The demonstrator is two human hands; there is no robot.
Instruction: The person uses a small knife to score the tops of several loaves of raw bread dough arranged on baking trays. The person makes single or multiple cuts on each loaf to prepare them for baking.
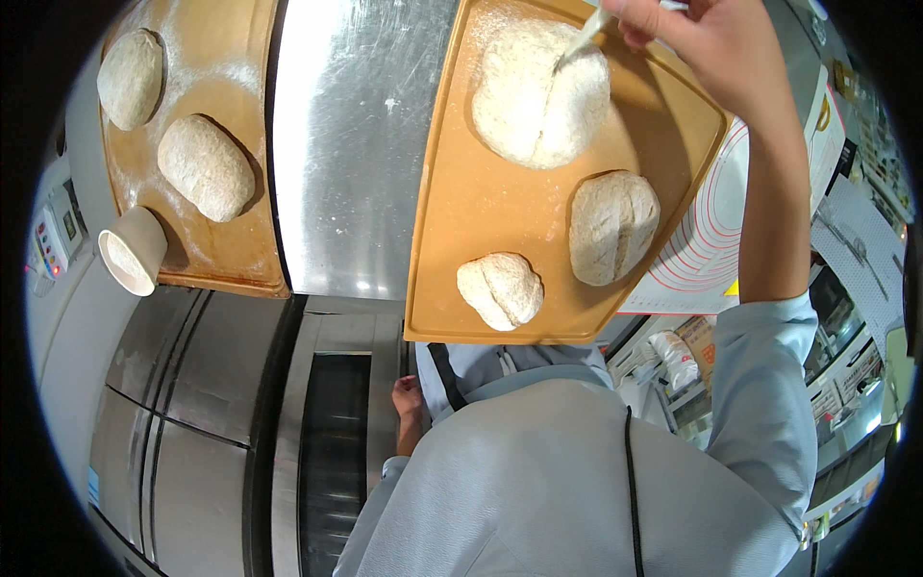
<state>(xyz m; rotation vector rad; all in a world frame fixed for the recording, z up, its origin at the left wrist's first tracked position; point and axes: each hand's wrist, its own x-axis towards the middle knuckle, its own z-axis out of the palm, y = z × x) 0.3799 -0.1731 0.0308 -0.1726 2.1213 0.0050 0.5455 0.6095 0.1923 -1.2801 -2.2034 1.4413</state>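
My right hand [696,43] grips a slim white-handled cutting tool [593,30] over the far end of an orange-brown baking tray [505,216]. The tool's tip touches a large, floury dough round [515,94], at the upper end of a lengthwise slit. Nearer me on the same tray sit an oval dough loaf [613,231] and a small dough piece [500,291], both slashed along the top. Down at my side, beyond the tray's near edge, hangs my left hand [407,397]. Its fingers look loosely curled, and their inner side is hidden.
Another floured tray [238,260] at left carries two dough loaves [205,167] and a paper cup [140,245] of flour at its near corner. Between the trays lies a stainless-steel worktop [353,180]. A marked baking mat [696,238] extends beyond the right tray's edge.
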